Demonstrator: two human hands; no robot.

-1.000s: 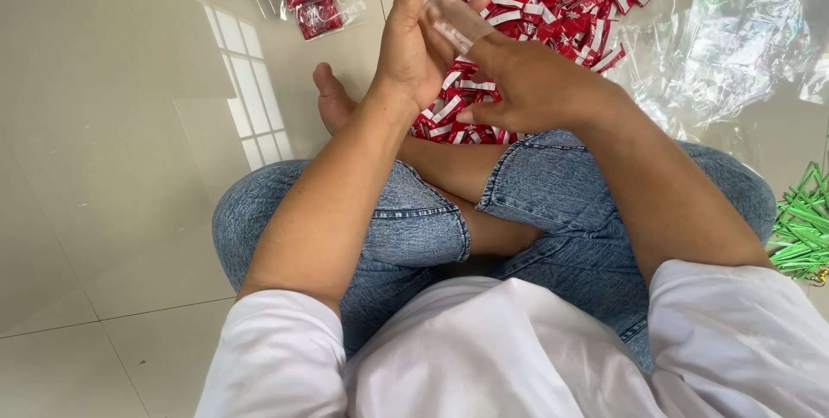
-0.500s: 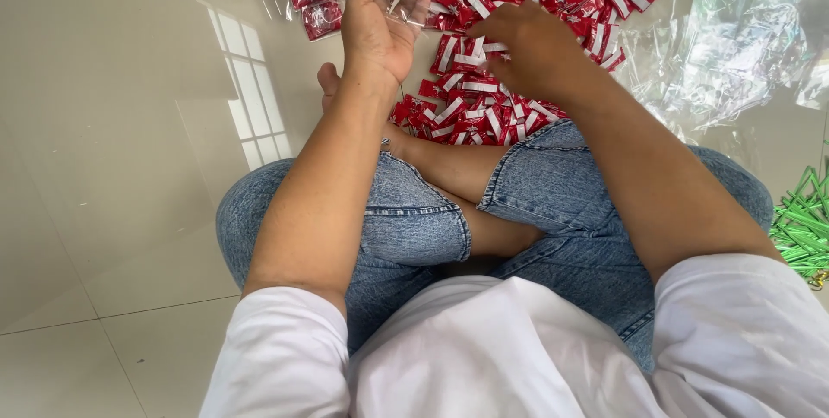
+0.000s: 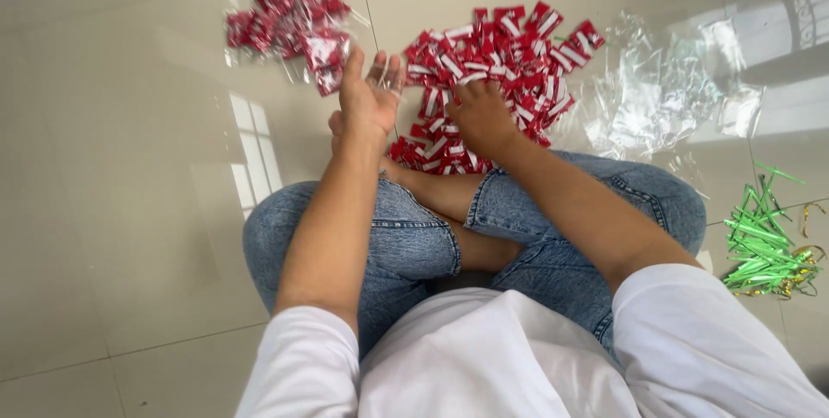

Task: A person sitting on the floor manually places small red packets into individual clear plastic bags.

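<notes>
Single head-worn view looked steeply down, close over crossed legs (image 3: 406, 237); pile of red packets (image 3: 492, 72) lay beyond legs.

You work in bright, soft daylight. Window reflections glare off the glossy floor tiles (image 3: 129, 211), strongest at upper right. Your shadows stay faint. The picture is sharp, with slight bending at the edges.
</notes>
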